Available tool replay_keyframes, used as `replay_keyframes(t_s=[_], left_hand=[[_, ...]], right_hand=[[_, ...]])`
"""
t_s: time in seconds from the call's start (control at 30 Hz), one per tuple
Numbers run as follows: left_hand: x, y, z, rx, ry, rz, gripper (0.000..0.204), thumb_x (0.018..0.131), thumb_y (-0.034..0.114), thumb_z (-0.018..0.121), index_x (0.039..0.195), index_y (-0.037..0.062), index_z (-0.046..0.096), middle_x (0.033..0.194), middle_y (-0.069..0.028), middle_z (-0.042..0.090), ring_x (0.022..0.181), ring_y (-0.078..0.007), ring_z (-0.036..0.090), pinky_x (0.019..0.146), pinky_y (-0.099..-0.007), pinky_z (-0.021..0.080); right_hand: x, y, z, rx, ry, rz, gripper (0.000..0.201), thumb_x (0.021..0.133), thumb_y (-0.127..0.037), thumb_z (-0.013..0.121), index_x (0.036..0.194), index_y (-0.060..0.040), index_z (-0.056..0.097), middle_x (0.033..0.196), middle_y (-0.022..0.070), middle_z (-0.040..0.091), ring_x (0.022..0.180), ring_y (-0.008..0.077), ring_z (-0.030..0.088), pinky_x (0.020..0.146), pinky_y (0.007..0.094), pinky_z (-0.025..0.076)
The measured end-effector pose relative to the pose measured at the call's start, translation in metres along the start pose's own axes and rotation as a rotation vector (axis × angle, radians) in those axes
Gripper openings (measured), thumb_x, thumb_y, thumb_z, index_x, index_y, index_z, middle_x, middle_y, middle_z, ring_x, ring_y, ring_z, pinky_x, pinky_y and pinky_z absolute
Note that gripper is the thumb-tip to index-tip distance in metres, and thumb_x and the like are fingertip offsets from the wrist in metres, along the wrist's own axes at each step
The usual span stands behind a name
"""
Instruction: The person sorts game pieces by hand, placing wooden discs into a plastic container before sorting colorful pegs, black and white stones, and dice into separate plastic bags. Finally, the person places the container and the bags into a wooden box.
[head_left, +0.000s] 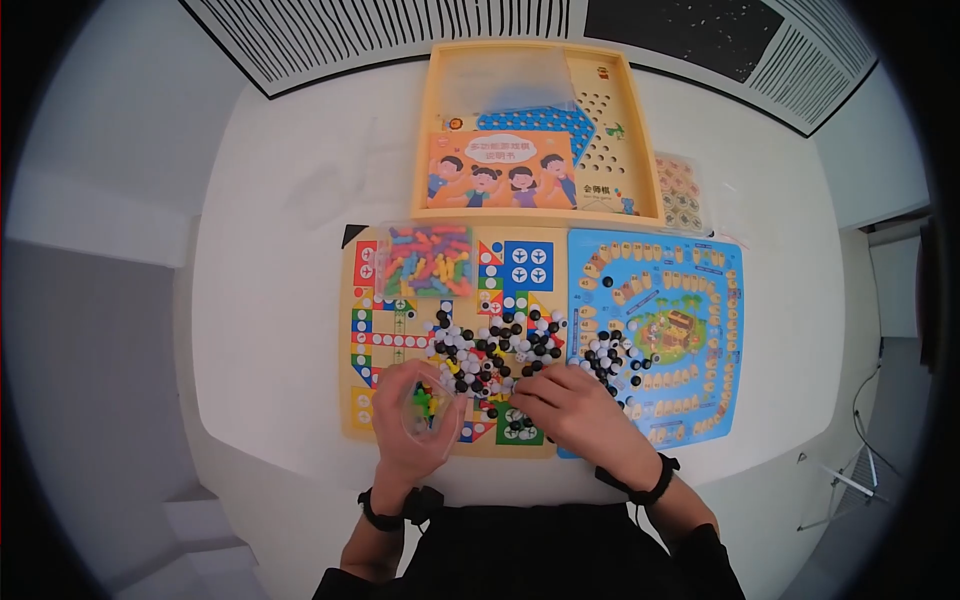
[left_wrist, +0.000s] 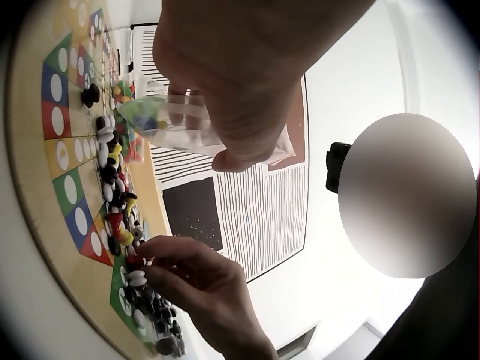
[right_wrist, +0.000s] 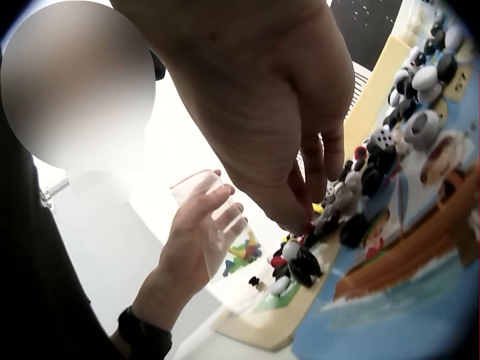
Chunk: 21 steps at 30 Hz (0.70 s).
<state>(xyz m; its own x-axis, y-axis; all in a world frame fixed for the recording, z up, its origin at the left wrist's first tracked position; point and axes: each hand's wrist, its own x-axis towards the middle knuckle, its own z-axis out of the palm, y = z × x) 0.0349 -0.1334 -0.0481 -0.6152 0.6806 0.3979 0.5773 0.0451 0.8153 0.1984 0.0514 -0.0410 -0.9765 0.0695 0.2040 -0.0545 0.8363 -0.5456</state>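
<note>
In the head view the left hand grips a clear bag or soft container with green, yellow and blue pieces at its bottom. Its clear wall shows between thumb and fingers in the right wrist view. The right hand reaches into a pile of black and white pieces mixed with red and yellow ones. In the left wrist view its thumb and fingertips pinch a red piece at the pile. The pile lies on the colourful game board.
A clear box of coloured pegs stands on the board's upper left. More black and white pieces lie on the blue board. Behind is a wooden tray with an orange booklet; round patterned pieces lie beside it.
</note>
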Motion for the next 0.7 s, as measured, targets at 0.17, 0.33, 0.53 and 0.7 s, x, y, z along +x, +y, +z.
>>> replay_keyframes(t_s=[0.17, 0.33, 0.53, 0.7], left_hand=[[-0.001, 0.003, -0.002, 0.014, -0.053, 0.017, 0.075, 0.080, -0.005, 0.082, 0.142, 0.0027, 0.039, 0.114, -0.0156, 0.060, 0.099, -0.0244, 0.060, 0.087, -0.0378, 0.052], [0.000, 0.006, 0.002, 0.041, -0.128, 0.056, 0.079, 0.082, -0.003, 0.081, 0.145, 0.0039, 0.035, 0.116, -0.0149, 0.057, 0.100, -0.0222, 0.059, 0.089, -0.0365, 0.050], [0.012, 0.020, 0.004, 0.090, -0.212, 0.075, 0.067, 0.073, -0.002, 0.088, 0.130, 0.0036, 0.053, 0.112, -0.0138, 0.063, 0.100, -0.0271, 0.060, 0.086, -0.0387, 0.051], [0.005, 0.022, 0.021, -0.045, -0.204, -0.013, 0.045, 0.074, 0.008, 0.089, 0.111, 0.0025, 0.066, 0.110, -0.0132, 0.068, 0.101, -0.0304, 0.066, 0.085, -0.0372, 0.055]], right_hand=[[0.000, 0.000, 0.005, -0.045, -0.019, -0.012, 0.027, 0.080, -0.008, 0.068, 0.107, -0.0049, 0.070, 0.110, 0.0044, 0.065, 0.102, 0.0223, 0.063, 0.087, 0.0344, 0.054], [0.000, -0.005, 0.003, -0.077, -0.040, 0.014, 0.024, 0.081, -0.007, 0.068, 0.105, -0.0051, 0.069, 0.105, 0.0047, 0.062, 0.101, 0.0218, 0.063, 0.086, 0.0342, 0.054], [-0.001, -0.004, -0.001, -0.088, -0.058, 0.062, 0.025, 0.080, -0.006, 0.073, 0.105, -0.0056, 0.071, 0.106, 0.0046, 0.063, 0.100, 0.0226, 0.066, 0.086, 0.0351, 0.055], [-0.006, -0.027, -0.047, 0.314, 0.375, 0.170, 0.038, 0.071, -0.005, 0.084, 0.108, -0.0093, 0.076, 0.111, 0.0048, 0.069, 0.095, 0.0220, 0.070, 0.076, 0.0329, 0.058]])
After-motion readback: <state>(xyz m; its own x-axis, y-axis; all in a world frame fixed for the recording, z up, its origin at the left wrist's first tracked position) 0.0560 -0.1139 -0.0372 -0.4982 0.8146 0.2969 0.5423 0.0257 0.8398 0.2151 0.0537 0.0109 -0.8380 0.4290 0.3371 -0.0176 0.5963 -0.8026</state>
